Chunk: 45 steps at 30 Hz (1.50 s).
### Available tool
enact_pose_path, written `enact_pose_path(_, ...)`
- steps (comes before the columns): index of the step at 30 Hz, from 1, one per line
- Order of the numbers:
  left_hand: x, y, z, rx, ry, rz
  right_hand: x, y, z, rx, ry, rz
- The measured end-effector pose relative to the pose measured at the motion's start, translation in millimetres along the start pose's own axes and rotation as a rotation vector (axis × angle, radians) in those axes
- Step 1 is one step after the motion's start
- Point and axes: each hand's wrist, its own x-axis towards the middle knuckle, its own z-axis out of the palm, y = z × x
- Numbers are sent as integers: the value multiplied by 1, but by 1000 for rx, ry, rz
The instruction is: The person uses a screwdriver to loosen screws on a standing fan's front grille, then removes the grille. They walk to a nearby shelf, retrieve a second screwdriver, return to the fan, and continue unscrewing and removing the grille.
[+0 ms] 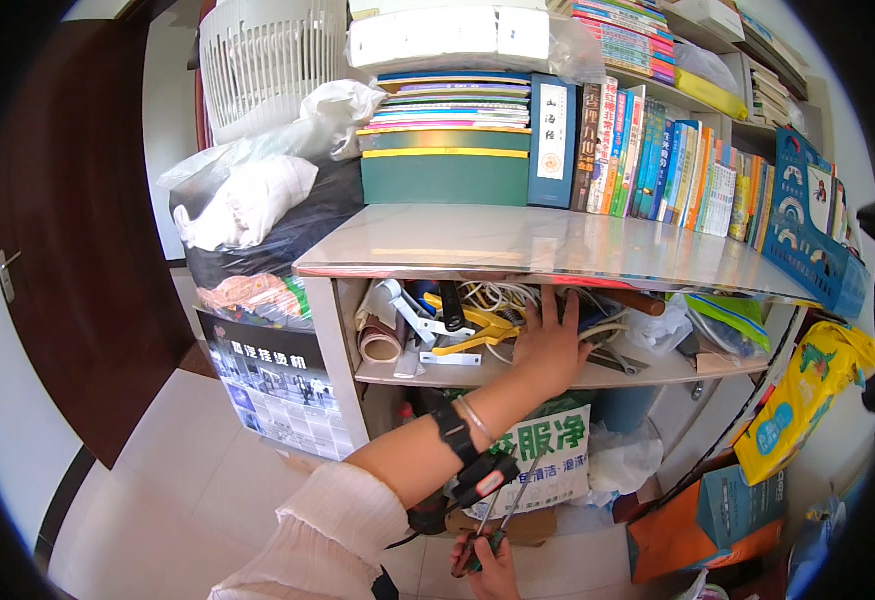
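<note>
My left hand [549, 345] reaches into the open shelf compartment, palm down with fingers spread, over a heap of tools and white cable [497, 295]. Its fingertips lie on the clutter just under the tabletop; what they touch is partly hidden. Left of it are a yellow tool [482, 330], a black handle [451, 305] and white brackets [404, 310]. A reddish-brown handle [632, 300] and a grey metal tool [617, 362] lie to its right. Low in front of the cabinet, my right hand [487, 572] is closed around what look like two screwdrivers [523, 490], shafts pointing up.
Books [677, 170] and a green box [445, 172] stand on the glossy tabletop [517, 232]. A brown roll [382, 342] and a clear plastic bag [657, 325] share the compartment. Below sits a white-and-green package [547, 455]; a yellow package [807, 400] hangs right.
</note>
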Motion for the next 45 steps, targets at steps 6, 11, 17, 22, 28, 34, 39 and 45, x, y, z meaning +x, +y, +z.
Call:
enact_pose_path(6,-18,-15,-23,276,-55,28,0,-8,-1,3,-1,-16)
enact_pose_path(11,-20,-61,-55,628,27,271,2,-13,0,77,62,-27)
enact_pose_path(17,-18,-76,-54,884,31,425,8,-15,-1,69,57,-54)
enact_pose_path(22,8,-91,-64,831,-101,297,6,-17,-3,96,78,-22)
enact_pose_path(28,41,-109,-78,728,179,319,3,-17,-11,87,55,-41)
enact_pose_path(34,48,-118,-88,431,335,417,1,-18,-15,69,27,-23)
enact_pose_path(39,46,-114,-91,470,223,325,-2,-19,-16,42,-24,-26)
enact_pose_path(45,41,-119,-87,711,143,355,2,-12,-15,176,37,68)
